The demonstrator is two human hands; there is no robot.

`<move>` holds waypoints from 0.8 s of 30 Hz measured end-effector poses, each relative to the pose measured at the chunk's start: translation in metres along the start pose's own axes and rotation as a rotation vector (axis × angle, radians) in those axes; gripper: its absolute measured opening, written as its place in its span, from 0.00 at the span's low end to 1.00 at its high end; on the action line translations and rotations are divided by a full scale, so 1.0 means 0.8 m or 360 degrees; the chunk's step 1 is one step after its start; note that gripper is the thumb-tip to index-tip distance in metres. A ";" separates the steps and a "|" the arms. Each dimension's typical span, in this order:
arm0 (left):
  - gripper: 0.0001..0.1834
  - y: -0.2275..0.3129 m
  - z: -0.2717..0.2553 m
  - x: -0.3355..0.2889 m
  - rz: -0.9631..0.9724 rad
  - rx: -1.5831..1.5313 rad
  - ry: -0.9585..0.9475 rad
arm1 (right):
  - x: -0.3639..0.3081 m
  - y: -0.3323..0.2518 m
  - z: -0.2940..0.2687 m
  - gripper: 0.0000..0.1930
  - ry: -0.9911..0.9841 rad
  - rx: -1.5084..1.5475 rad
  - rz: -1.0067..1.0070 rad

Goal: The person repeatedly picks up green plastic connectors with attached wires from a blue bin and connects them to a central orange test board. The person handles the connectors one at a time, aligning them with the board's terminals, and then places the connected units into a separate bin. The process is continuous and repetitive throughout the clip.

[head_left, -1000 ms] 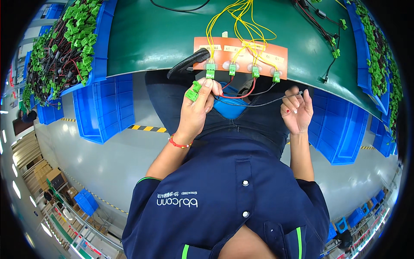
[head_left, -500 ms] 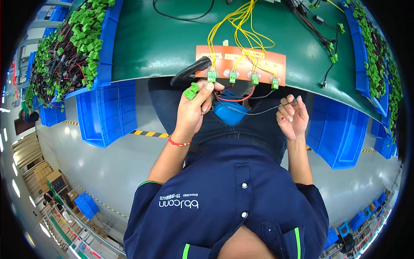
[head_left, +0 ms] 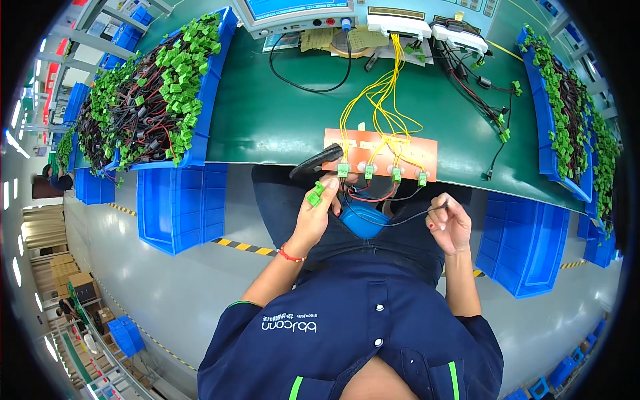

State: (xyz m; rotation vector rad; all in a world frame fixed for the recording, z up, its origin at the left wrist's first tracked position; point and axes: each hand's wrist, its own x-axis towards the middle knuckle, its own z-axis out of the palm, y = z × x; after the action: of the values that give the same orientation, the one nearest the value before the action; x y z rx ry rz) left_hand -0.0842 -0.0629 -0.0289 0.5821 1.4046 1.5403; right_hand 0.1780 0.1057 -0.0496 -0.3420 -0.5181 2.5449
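My left hand (head_left: 313, 217) is closed just under the left end of an orange board (head_left: 428, 148); a loose green terminal connector (head_left: 315, 195) sticks out between its fingers. Several green connectors (head_left: 369, 173) line the board's near edge, with yellow wires (head_left: 380, 100) running into them from behind. Black and red leads (head_left: 373, 199) hang below. A thin black cable (head_left: 405, 221) stretches from there to my right hand (head_left: 452, 223), whose fingertips pinch its end. A black strap-like piece (head_left: 317, 162) lies beside the board's left end. My left fingertips are partly hidden.
Blue bins of green-ended cable assemblies stand left (head_left: 205, 100) and right (head_left: 543, 120) on the green table (head_left: 267, 120). A test instrument (head_left: 300, 17) and white connector boxes (head_left: 399, 27) sit at the back. Loose cables (head_left: 477, 100) lie at right. Blue crates (head_left: 180, 207) stand below.
The view has tilted up, bringing the instrument and white boxes into sight. Both hands keep nearly the same hold; the black cable still spans between them.
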 end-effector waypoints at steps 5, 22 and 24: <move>0.22 -0.001 0.013 0.007 0.0245 0.0360 0.0009 | 0.010 0.003 0.031 0.18 -0.0116 -0.1774 0.0146; 0.18 0.011 0.037 0.011 -0.0135 -0.0222 -0.0291 | 0.025 0.053 0.085 0.24 -0.0108 -0.0496 0.0360; 0.19 0.005 0.035 0.012 -0.0089 -0.0273 -0.0342 | 0.011 0.043 0.102 0.23 -0.0166 -0.1174 0.0295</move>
State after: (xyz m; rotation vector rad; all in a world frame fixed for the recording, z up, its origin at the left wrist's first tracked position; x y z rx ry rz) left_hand -0.0664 -0.0403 -0.0214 0.5797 1.1059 1.4888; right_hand 0.1281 0.0593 0.0072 -0.5303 -1.5281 2.4580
